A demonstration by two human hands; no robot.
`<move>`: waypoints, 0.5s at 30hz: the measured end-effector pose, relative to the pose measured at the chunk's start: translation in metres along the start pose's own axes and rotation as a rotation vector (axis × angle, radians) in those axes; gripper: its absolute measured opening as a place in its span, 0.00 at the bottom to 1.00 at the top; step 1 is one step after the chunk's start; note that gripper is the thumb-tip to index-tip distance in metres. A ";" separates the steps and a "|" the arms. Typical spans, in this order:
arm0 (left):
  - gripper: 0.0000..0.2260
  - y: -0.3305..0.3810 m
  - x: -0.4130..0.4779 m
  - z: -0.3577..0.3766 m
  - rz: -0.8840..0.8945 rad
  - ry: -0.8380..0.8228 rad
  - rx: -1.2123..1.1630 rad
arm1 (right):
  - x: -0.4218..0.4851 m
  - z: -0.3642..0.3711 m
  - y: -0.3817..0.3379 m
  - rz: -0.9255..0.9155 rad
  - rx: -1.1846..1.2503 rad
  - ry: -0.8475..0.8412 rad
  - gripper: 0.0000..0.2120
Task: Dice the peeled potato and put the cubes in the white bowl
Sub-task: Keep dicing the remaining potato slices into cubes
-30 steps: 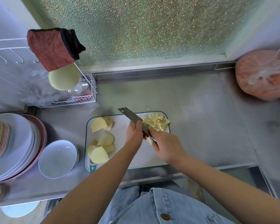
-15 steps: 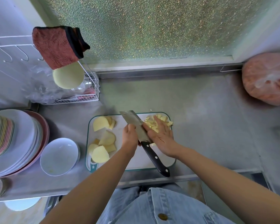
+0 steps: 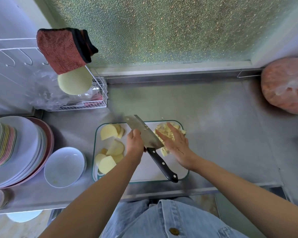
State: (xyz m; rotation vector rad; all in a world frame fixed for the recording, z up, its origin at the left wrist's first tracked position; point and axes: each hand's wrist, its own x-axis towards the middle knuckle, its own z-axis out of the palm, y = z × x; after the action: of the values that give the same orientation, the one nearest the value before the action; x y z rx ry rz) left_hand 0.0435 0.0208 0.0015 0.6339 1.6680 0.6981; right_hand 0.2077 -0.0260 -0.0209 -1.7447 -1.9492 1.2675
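Note:
A white cutting board [image 3: 144, 170] with a green rim lies on the steel counter. A pile of potato cubes [image 3: 162, 130] sits at its far right corner, and thick peeled potato slices [image 3: 108, 131] lie along its left side. My left hand [image 3: 135, 143] grips the cleaver [image 3: 141, 129] by the back of its blade. The cleaver's black handle points toward me, with no hand on it. My right hand [image 3: 175, 145] lies open with straight fingers on the cubes, next to the blade. The white bowl [image 3: 64, 166] stands empty left of the board.
A stack of plates [image 3: 15, 148] fills the left edge beside the bowl. A wire rack [image 3: 95, 103] with a hanging red cloth [image 3: 64, 48] stands at the back left. A bag of orange food [image 3: 286, 86] sits at the far right. Bare steel counter [image 3: 213, 126] lies right of the board.
My right hand let go of the knife handle, opened and moved onto the cubes. My left hand now holds the blade, which lies flatter toward the pile.

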 end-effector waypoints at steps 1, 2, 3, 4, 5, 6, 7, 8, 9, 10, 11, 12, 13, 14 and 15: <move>0.10 0.000 0.000 0.000 0.006 0.006 -0.004 | -0.001 0.000 -0.002 -0.043 -0.010 -0.035 0.22; 0.10 0.000 0.000 0.000 0.010 0.008 -0.010 | -0.002 0.001 -0.003 -0.062 -0.026 -0.062 0.22; 0.09 0.000 0.000 0.000 0.012 0.002 -0.013 | -0.002 0.002 -0.001 -0.042 -0.040 -0.071 0.21; 0.09 0.000 0.000 0.000 0.014 -0.006 -0.007 | -0.001 0.003 0.003 0.008 -0.043 -0.060 0.21; 0.08 -0.001 0.000 -0.001 0.014 -0.013 0.005 | 0.000 0.002 0.006 0.066 -0.029 -0.041 0.21; 0.07 0.000 -0.002 -0.001 0.013 -0.018 0.017 | 0.001 0.000 0.007 0.112 -0.012 -0.023 0.22; 0.07 0.000 -0.003 -0.001 0.012 -0.021 0.030 | 0.003 -0.001 0.006 0.116 -0.007 -0.009 0.23; 0.07 0.000 -0.003 -0.001 0.011 -0.023 0.044 | 0.004 -0.001 0.002 0.085 -0.013 -0.005 0.25; 0.07 -0.001 -0.004 -0.001 0.009 -0.024 0.056 | 0.006 -0.001 -0.004 0.035 -0.020 -0.015 0.25; 0.08 -0.001 -0.005 0.000 0.010 -0.027 0.064 | 0.008 0.000 -0.010 -0.011 -0.025 -0.032 0.25; 0.09 -0.001 -0.007 0.000 0.012 -0.034 0.068 | 0.011 0.003 -0.015 -0.041 -0.033 -0.054 0.23; 0.10 -0.001 -0.008 0.000 0.015 -0.040 0.068 | 0.015 0.006 -0.017 -0.053 -0.047 -0.066 0.22; 0.10 -0.001 -0.010 0.000 0.018 -0.045 0.065 | 0.018 0.009 -0.019 -0.042 -0.060 -0.061 0.23; 0.10 0.001 -0.011 0.000 0.019 -0.043 0.065 | 0.021 0.010 -0.020 0.004 -0.067 -0.041 0.24; 0.09 0.002 -0.012 -0.001 0.019 -0.038 0.071 | 0.024 0.010 -0.020 0.076 -0.056 -0.011 0.25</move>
State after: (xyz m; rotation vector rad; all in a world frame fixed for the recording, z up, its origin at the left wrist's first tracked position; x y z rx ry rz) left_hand 0.0445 0.0128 0.0113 0.7100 1.6591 0.6384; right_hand 0.1812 -0.0071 -0.0213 -1.8592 -1.9592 1.2614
